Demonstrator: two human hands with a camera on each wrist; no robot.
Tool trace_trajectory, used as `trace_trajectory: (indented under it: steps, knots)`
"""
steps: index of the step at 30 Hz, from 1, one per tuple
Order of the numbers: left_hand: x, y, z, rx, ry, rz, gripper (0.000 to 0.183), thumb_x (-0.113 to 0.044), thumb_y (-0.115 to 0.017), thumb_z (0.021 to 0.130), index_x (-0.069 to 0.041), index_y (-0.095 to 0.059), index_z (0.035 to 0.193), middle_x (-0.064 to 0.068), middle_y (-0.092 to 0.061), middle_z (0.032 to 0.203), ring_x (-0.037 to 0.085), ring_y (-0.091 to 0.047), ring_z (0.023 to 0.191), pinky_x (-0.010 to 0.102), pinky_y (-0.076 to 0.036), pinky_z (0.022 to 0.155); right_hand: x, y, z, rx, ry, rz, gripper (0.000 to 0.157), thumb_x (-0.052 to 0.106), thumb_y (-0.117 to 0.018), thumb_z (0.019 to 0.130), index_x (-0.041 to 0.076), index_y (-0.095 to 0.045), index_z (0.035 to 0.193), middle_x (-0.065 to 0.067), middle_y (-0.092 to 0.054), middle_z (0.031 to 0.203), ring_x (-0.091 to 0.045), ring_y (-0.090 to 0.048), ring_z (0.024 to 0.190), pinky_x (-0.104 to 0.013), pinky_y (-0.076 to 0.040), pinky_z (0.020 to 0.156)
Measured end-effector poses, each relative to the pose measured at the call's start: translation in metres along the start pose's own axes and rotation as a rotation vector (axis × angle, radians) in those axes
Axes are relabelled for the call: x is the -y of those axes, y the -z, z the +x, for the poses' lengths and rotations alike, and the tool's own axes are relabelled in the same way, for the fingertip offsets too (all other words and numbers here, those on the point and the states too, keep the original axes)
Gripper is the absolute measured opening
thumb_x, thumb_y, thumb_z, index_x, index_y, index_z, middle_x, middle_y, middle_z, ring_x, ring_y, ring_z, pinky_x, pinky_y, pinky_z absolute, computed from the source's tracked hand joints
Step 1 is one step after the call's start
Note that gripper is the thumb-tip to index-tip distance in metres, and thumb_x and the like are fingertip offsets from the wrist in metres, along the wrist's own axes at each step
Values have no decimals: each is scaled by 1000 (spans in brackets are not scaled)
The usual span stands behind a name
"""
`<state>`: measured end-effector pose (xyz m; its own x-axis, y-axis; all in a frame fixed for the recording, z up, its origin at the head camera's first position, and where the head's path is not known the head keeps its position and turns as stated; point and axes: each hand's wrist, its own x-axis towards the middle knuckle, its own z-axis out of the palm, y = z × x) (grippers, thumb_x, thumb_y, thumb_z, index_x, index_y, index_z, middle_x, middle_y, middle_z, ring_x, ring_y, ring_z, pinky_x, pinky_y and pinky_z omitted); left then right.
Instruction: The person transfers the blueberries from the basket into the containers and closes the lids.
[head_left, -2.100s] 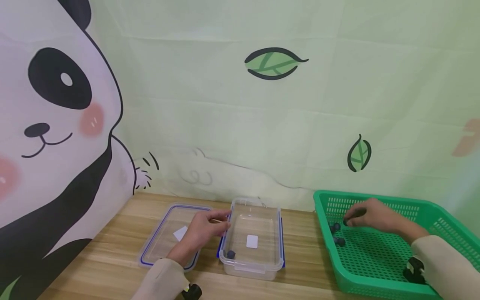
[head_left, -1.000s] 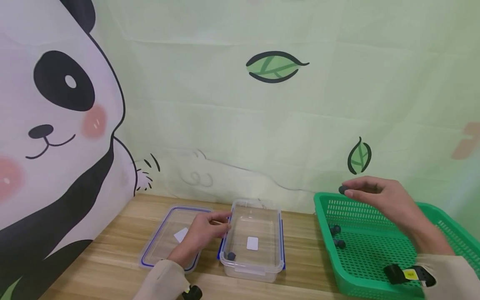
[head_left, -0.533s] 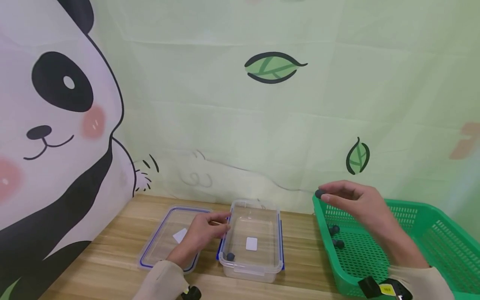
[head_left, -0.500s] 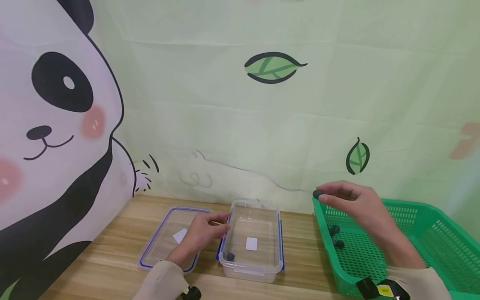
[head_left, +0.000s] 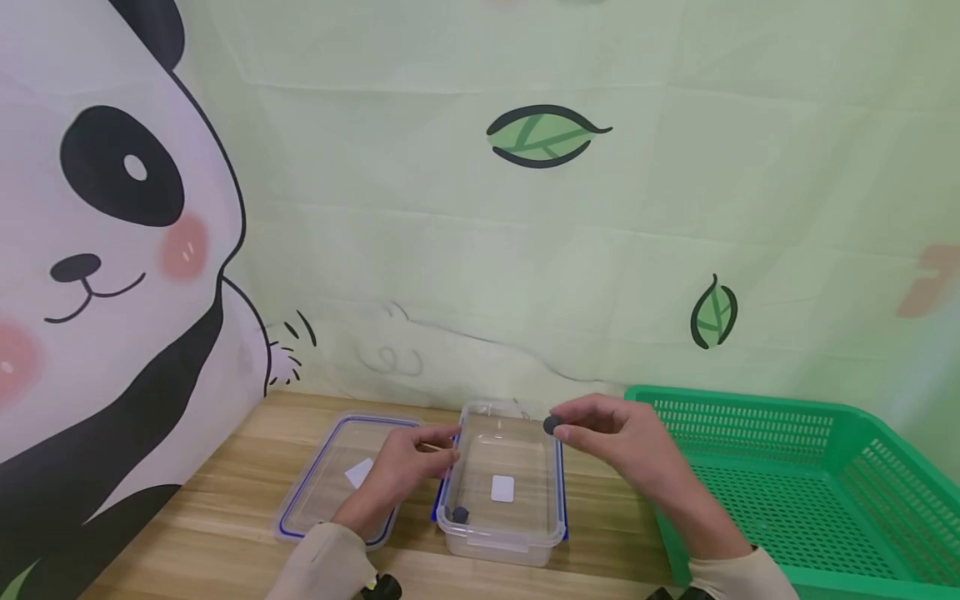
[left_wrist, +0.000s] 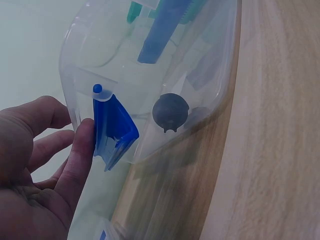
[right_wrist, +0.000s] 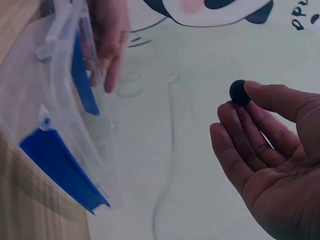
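My right hand [head_left: 626,437] pinches a dark blueberry [head_left: 552,425] between thumb and fingertips, over the right rim of a clear plastic box [head_left: 517,533]. In the right wrist view the held berry is a smooth dark ball. Another dark blueberry [head_left: 459,515] lies inside the box at its near left corner; the left wrist view shows small crown points on its underside. My left hand [head_left: 405,462] rests relaxed fingers against the box's left side, beside a blue latch [left_wrist: 112,127].
A clear lid [head_left: 337,467] with a blue seal lies left of the box on the wooden table [head_left: 225,508]. A green perforated basket [head_left: 840,417] stands on the right, partly covered by my right forearm. Behind hangs a panda-printed cloth [head_left: 412,208].
My right hand has lifted a blueberry out of the green basket and carried it left to the box. The other berries in the basket are now hidden by the arm. The left hand stays put.
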<state>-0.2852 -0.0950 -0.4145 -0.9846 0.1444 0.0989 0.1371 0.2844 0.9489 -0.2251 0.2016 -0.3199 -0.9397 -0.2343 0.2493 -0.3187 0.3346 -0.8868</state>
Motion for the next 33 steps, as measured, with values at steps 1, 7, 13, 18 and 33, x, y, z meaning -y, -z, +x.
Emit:
trace_trajectory:
  steps: [1, 7, 13, 18, 33]
  knots:
    - [0, 0, 0, 0, 1, 0, 39, -4, -77, 94, 2, -72, 132, 9, -72, 103, 20, -71, 81, 35, -64, 76, -1, -5, 0, 15, -1, -1, 28, 22, -82, 95, 4, -78, 116, -7, -78, 107, -28, -72, 101, -32, -60, 87]
    - [-1, 0, 1, -10, 2, 15, 39, -5, -78, 94, 1, -72, 132, 7, -72, 105, 19, -71, 81, 36, -64, 75, -7, -31, 4, 84, 1, 39, 26, 20, -81, 96, 2, -78, 115, -8, -78, 107, -24, -72, 98, -31, -60, 86]
    - [-1, 0, 1, -10, -6, 21, 39, -5, -78, 94, 2, -72, 132, 8, -72, 104, 20, -71, 81, 36, -64, 75, -23, -51, 9, 152, 19, 57, 23, 12, -80, 96, -2, -77, 114, -10, -78, 106, -21, -73, 96, -28, -62, 83]
    - [0, 0, 0, 0, 2, 18, 39, -6, -77, 95, 1, -72, 133, 8, -72, 104, 20, -72, 82, 35, -64, 76, -35, -64, 10, 191, 16, 5, 18, 12, -81, 95, 1, -79, 109, -5, -77, 100, -18, -72, 90, -26, -60, 78]
    - [1, 0, 0, -9, -7, 30, 38, -6, -77, 95, -1, -73, 133, 7, -72, 106, 20, -72, 84, 36, -64, 77, -47, -80, 9, 292, 66, -134, 8, 5, -83, 91, 5, -80, 99, 2, -77, 91, -12, -70, 84, -23, -58, 76]
